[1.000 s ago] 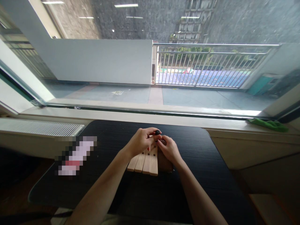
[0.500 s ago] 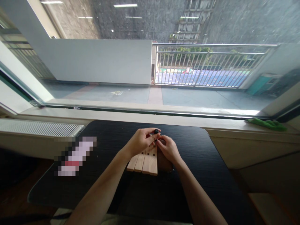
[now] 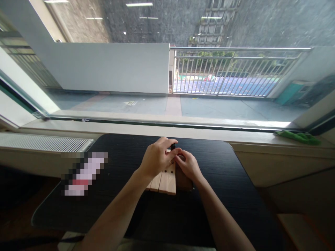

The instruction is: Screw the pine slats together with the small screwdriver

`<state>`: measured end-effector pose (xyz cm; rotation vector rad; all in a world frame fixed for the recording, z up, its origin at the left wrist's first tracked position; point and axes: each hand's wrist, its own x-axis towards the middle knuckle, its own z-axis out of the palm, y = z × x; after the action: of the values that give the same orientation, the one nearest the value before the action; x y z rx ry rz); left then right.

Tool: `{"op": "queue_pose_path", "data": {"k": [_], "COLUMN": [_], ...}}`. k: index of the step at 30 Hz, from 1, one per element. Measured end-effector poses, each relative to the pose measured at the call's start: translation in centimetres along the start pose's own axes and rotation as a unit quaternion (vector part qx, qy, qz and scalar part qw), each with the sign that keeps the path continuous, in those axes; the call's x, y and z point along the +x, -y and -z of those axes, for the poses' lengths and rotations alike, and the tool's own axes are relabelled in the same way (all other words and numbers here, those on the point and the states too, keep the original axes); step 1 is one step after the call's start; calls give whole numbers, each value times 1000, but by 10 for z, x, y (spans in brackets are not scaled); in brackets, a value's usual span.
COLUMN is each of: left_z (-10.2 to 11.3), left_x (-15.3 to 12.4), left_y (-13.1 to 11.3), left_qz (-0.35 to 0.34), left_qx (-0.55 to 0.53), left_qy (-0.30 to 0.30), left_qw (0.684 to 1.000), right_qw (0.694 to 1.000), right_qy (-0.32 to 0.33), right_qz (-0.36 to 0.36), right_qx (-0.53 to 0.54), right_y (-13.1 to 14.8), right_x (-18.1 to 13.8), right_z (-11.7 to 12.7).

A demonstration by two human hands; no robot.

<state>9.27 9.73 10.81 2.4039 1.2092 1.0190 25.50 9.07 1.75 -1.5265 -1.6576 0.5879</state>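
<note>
Pale wooden slats (image 3: 167,183) with dark round holes lie side by side on the black table (image 3: 222,205). My left hand (image 3: 156,157) arches over their far end, thumb and fingers closed around a small black knob-like piece (image 3: 173,146). Close against its thumb is my right hand (image 3: 188,164), with fingertips pinched together at the right edge of the slats; what they grip is hidden. Under and beside the right hand sits a brown object (image 3: 183,180), mostly covered, its kind unclear.
A blurred-out pinkish item (image 3: 86,172) lies on the table's left side. Beyond the far edge runs a window sill (image 3: 157,129), with a green cloth (image 3: 298,137) at its right. A white radiator (image 3: 47,141) stands to the left.
My left hand has rolled forward over the black piece and covers more of the slats and of the piece. My right hand stays in almost the same place.
</note>
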Motion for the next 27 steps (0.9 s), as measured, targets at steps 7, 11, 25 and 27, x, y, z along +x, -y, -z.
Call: {"op": "queue_pose_path", "data": {"k": [7,11,25,27], "left_z": [-1,-2,-1,-1], "left_x": [4,5,10,11], "left_y": [0,4,8,10], "left_qz": [63,100,136,143], "left_qx": [-77,-113,-280,-305], "left_qy": [-51,-13,108,124], "left_qw": [994,988,944,933], "right_qw": [1000,1000,1000,1000], "right_qy": [-2,-4,8,7], "right_qz": [-14,-8,-1,-2], "right_qx": [-8,-7,3,3], "right_y": [2,2,1,2], "right_x": [-1,-1,0,0], "right_z": [1,1,1,2]}}
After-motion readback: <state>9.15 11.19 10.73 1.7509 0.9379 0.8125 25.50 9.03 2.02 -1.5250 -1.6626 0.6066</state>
